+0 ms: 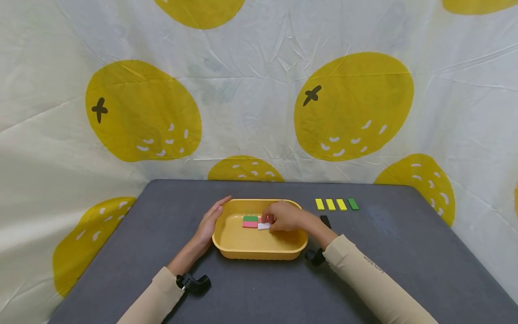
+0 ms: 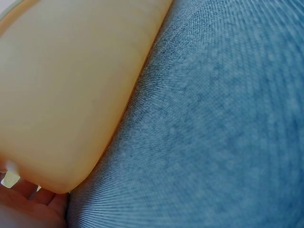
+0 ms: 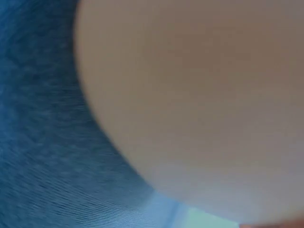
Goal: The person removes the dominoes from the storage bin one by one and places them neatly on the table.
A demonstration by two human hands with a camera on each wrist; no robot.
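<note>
My left hand point(image 1: 207, 227) lies along the left end of a yellow plastic tray point(image 1: 259, 255), fingers fairly straight against its outer wall and thumb at the rim. In the left wrist view, fingers point(image 2: 45, 197) touch the tray's end. My right hand point(image 1: 285, 216) reaches inside with curled fingers and pinches a flat white block point(image 1: 263, 226) by its right end, low over the tray floor. Left of it lie a green block point(image 1: 250, 218) and a pink block point(image 1: 249, 224), side by side. Another pink piece point(image 1: 260, 220) shows behind the white one, partly hidden by fingers.
Right of the tray, three yellow blocks point(image 1: 330, 204) and a green block point(image 1: 353, 204) form a row on the grey table point(image 1: 388, 252). Nearer, a black block point(image 1: 325, 221) lies partly behind the right forearm. A fruit-patterned cloth point(image 1: 251, 103) hangs behind the table.
</note>
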